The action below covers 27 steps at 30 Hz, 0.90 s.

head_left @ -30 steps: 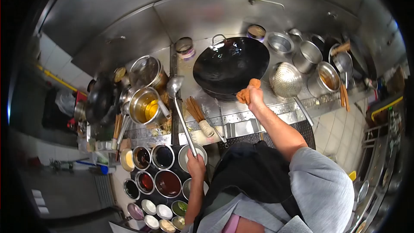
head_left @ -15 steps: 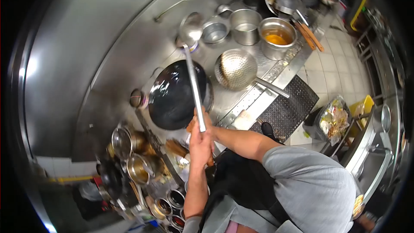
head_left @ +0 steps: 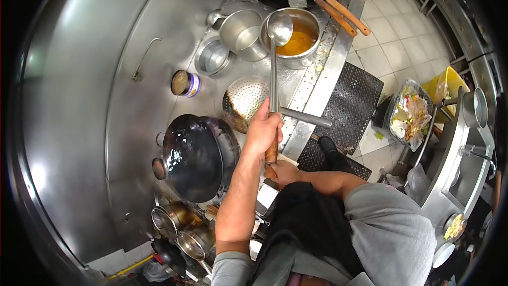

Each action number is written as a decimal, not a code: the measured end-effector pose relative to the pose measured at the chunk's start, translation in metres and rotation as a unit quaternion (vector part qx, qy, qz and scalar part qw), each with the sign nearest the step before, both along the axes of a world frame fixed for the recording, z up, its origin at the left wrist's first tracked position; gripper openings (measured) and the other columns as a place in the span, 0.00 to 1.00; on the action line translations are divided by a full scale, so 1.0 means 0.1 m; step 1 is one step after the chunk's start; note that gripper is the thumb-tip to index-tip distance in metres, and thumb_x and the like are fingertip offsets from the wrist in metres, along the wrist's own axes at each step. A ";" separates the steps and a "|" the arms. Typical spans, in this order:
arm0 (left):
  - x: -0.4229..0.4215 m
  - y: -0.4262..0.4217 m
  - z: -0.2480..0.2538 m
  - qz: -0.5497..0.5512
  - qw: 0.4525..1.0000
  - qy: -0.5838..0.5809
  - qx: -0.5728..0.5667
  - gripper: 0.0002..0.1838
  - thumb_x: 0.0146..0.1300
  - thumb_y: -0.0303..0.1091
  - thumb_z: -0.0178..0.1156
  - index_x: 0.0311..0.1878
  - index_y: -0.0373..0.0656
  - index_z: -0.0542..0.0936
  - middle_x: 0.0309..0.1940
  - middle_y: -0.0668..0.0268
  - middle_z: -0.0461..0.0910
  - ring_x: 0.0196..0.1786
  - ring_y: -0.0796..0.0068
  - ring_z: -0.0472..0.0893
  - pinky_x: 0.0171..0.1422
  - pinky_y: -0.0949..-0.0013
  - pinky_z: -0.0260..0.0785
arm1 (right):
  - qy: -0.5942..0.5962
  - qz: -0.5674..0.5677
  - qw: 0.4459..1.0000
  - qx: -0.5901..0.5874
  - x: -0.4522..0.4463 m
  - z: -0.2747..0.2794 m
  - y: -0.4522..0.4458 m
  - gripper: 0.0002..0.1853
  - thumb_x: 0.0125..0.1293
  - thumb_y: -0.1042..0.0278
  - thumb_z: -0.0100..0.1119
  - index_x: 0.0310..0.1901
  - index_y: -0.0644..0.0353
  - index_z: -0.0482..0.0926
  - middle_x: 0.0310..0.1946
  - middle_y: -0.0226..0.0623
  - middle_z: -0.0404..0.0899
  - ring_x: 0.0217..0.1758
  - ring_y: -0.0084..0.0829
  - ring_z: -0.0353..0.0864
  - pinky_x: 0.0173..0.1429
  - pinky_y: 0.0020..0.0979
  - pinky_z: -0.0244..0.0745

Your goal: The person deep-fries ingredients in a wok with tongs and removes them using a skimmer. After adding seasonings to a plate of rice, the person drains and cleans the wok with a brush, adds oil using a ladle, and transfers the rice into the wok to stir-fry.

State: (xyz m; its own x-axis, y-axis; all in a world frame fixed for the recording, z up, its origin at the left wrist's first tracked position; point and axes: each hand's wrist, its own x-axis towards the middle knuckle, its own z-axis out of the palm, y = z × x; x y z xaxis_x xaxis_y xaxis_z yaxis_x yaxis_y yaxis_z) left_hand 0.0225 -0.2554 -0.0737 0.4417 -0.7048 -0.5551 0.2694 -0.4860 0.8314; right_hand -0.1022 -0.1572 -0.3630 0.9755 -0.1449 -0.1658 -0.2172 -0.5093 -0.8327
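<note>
My left hand [head_left: 263, 130] is closed around the shaft of a long ladle [head_left: 273, 74], just above its wooden grip. The ladle's bowl is over the mouth of a metal pot [head_left: 316, 50] holding orange-brown liquid; I cannot tell whether it touches the liquid. My right hand [head_left: 287, 173] is closed on a brown wooden handle end [head_left: 270, 171] right below the ladle's grip. Whether that end belongs to the ladle is unclear. Beside the ladle lies a perforated strainer [head_left: 246, 100], its metal handle passing behind the shaft. A dark wok [head_left: 193, 164] sits left of my left forearm.
Two more metal pots [head_left: 243, 32] [head_left: 211, 55] and a labelled jar [head_left: 185, 83] stand along the back. Wooden-handled tools [head_left: 341, 16] jut past the counter edge. Strainers rest on pots [head_left: 193, 241] at lower left. A bin of food scraps [head_left: 410, 108] stands on the right.
The ladle's bowl has moved from beyond the wok, near the jar, to over the pot of orange-brown liquid. My hands have moved apart, and the view has shifted.
</note>
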 end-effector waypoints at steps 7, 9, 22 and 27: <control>0.08 -0.26 0.00 0.022 0.997 0.063 0.027 0.37 0.69 0.29 0.51 0.79 0.41 0.52 0.25 0.71 0.72 0.17 0.79 0.71 0.20 0.73 0.65 | -0.001 -0.096 0.994 0.051 -0.51 0.19 -0.51 0.19 0.62 0.52 0.63 0.47 0.57 0.80 0.46 0.49 0.78 0.53 0.50 0.79 0.55 0.48 0.75; 0.12 -0.26 0.02 0.025 0.994 0.103 0.019 0.36 0.70 0.29 0.51 0.79 0.42 0.52 0.25 0.71 0.72 0.17 0.79 0.71 0.20 0.73 0.65 | 0.020 -0.165 0.984 0.061 -0.80 -0.04 -0.69 0.14 0.65 0.56 0.60 0.42 0.59 0.80 0.41 0.47 0.81 0.47 0.49 0.82 0.51 0.46 0.78; 0.03 0.61 0.25 0.156 0.864 0.427 -0.217 0.25 0.74 0.32 0.50 0.73 0.48 0.64 0.26 0.72 0.69 0.16 0.80 0.67 0.16 0.73 0.59 | 0.367 -0.339 0.866 0.017 -1.14 -1.82 -1.25 0.23 0.68 0.49 0.58 0.58 0.56 0.79 0.54 0.47 0.83 0.58 0.48 0.81 0.60 0.47 0.78; -0.20 1.67 0.49 0.244 0.832 0.393 -0.306 0.31 0.73 0.30 0.49 0.77 0.41 0.57 0.25 0.70 0.68 0.13 0.81 0.65 0.14 0.72 0.60 | 0.294 -0.445 0.707 0.466 -0.57 -2.01 -0.69 0.20 0.73 0.49 0.52 0.63 0.44 0.71 0.42 0.35 0.80 0.42 0.35 0.81 0.44 0.47 0.81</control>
